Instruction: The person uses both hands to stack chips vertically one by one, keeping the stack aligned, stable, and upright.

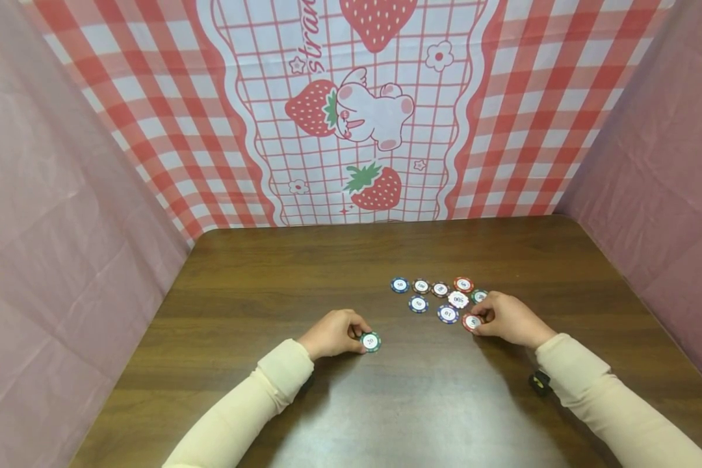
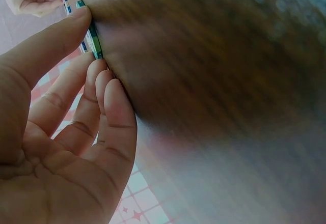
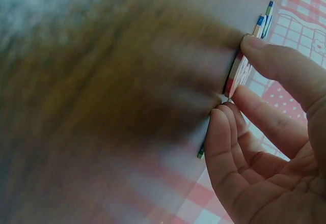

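Note:
My left hand pinches a green poker chip marked 20 by its edges, thumb on one side and fingertips on the other. The chip lies flat or nearly so at the tabletop. Farther right, my right hand pinches a red poker chip marked 5 between thumb and fingers. Close by that hand sit a blue chip marked 10, a white chip marked 500 and a red chip. Another green chip is partly covered by the right hand.
Left of that cluster lie two blue chips, one upper and one lower, and two dark-rimmed chips, left and right. A small black object shows beside the right sleeve. Checked cloth hangs behind the wooden table.

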Available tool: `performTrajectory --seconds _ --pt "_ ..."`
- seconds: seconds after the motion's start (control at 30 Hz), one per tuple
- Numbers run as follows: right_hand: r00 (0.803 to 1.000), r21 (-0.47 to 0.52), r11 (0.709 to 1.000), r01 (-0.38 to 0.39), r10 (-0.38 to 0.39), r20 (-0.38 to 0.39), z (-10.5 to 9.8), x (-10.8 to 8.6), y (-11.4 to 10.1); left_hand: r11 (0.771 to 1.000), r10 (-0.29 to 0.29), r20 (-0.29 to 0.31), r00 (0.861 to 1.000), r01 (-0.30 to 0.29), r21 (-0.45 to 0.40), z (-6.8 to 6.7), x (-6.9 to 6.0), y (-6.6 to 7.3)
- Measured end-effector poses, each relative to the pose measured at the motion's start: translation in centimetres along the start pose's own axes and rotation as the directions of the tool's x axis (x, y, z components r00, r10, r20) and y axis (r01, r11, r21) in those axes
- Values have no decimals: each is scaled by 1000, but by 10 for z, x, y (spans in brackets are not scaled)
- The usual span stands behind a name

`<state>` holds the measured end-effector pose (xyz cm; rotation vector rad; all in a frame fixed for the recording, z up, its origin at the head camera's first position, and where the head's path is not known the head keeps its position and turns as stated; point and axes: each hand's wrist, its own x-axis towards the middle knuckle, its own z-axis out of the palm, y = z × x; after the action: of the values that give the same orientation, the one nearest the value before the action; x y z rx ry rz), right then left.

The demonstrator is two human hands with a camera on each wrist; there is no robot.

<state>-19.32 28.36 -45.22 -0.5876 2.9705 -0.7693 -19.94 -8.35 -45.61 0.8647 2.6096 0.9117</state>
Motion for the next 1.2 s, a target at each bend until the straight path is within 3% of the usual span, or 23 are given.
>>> performTrajectory --seconds 0.3,0.53,0.7,1.2 --pt "999 -3 1000 19 -19 27 -2 4 0 1000 -5 4 1000 5 3 1 0 -1" --pt "999 78 997 -23 20 43 -9 7 -4 1000 -2 5 1000 2 10 1 0 -1" --pt "1000 151 989 -5 5 1 -10 10 -8 1000 3 4 1000 -3 13 1 0 -1" --pt "989 223 971 88 -58 -139 4 28 -35 1000 0 6 1000 0 15 1 0 -1"
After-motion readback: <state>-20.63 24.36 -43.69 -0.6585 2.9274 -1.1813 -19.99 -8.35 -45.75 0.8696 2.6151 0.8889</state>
